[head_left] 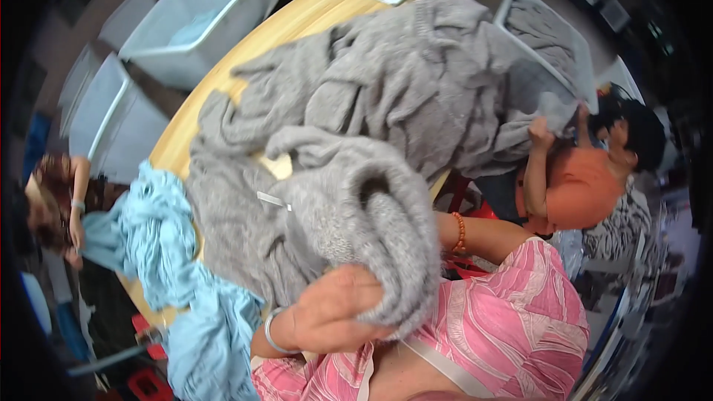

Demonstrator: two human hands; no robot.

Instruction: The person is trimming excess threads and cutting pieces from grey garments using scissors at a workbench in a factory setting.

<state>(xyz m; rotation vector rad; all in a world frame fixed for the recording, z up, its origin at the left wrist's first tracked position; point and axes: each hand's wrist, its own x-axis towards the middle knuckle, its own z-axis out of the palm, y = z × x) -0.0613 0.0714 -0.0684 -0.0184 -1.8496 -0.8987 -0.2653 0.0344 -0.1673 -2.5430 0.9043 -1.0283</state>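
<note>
Risk first, as a judgement: with only a bunched fold gripped, likely to let the sweater [349,200] sag or slide out, pulled by the weight of thick loose knit. Also likely to drag the grey pile [416,82] along, since lying right against it with no clear gap in the middle of the frame. At the right edge, another person's hand [541,132] on the far end of that pile; a tug from there could pull the knits across the table [297,18] or stretch them. Could catch the small white tag [271,199] or snag yarn on the bangle [271,330] at the wrist. Could also knock the blue cloth [167,252], heaped at the lower left over the table's edge and touching the grey knit, down to the floor.

Left hand [334,315], lower centre: fingers curled tight, closed on the rolled lower edge of the sweater, thumb side up, knit wrapped over the knuckles. Right hand hidden inside or behind the sweater; only the right forearm [490,234] with its orange bead band showing right of centre, so cannot tell whether spread or clenched.

Sweater itself: lifted in a hump at centre frame, above the lap, upper part resting on the table against the pile.
</note>
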